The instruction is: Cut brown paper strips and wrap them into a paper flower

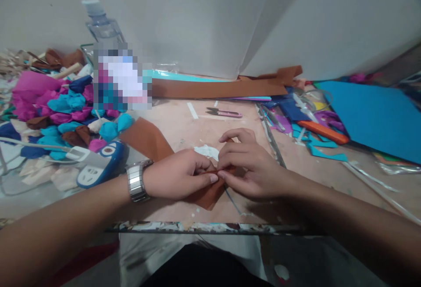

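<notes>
Both hands are meeting over a small brown felt piece (207,197) lying on the table (184,124) right in front of the person. The left hand (177,175), with a metal wristwatch (136,181) on its wrist, is pinching the felt's upper edge from the left; the right hand (253,168) is pinching the same edge from the right, so the fingers (213,177) of the two hands are almost touching tip to tip. The felt is running left to right between them, its loose corner hanging toward the person below the fingertips. Neither hand is nearer; both are gripping it.

Just beyond the fingers a crumpled white scrap (206,151) is lying, and farther away a small pair of pink-handled thread snips (223,112). To the left of the left hand a larger brown felt sheet (144,140) is resting, then a heap of pink, cyan and brown felt bundles (59,111). Well to the right, a blue foam sheet (378,118) is lying. Nothing is blocking the fingers.
</notes>
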### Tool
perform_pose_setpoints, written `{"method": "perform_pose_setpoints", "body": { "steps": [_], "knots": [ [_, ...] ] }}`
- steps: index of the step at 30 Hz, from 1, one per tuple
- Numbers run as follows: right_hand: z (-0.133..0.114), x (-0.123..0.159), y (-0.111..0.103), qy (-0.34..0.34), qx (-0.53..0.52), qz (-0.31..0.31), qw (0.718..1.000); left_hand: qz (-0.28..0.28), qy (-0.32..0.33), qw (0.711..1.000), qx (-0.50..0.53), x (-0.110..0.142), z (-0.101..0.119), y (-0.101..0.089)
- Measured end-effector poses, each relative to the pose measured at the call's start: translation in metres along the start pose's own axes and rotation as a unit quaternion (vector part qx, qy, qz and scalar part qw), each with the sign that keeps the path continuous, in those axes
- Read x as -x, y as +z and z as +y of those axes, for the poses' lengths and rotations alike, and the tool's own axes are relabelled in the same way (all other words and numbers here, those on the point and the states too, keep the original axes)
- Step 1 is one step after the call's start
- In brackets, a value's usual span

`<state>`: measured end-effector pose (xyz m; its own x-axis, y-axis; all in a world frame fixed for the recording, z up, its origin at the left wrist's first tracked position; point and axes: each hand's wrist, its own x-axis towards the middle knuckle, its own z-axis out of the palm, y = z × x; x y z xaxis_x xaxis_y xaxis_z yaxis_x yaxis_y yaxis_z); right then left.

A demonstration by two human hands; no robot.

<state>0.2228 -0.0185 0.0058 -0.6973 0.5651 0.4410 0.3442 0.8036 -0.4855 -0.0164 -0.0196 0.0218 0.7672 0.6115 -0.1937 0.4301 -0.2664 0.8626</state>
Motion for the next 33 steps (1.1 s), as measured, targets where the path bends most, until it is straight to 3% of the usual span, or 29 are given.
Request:
{"method": "perform_pose_setpoints", "body": {
  "steps": [14, 24, 33],
  "knots": [
    [-0.0032, -0.0012, 0.0008, -0.068, 0.082, 0.071, 0.992, -0.038, -0.031, 0.997, 0.054, -0.0011, -0.0031, -0.0017],
    [-0.0006, 0.0013, 0.0011, -0.085, 0.076, 0.070, 0.991, -0.063, -0.058, 0.989, 0.124, -0.0013, -0.0043, -0.0023],
    [0.0004, -0.0004, 0.0000, -0.102, 0.064, 0.059, 0.991, -0.076, -0.013, 0.986, 0.147, -0.0013, -0.0014, -0.0072]
  ]
}}
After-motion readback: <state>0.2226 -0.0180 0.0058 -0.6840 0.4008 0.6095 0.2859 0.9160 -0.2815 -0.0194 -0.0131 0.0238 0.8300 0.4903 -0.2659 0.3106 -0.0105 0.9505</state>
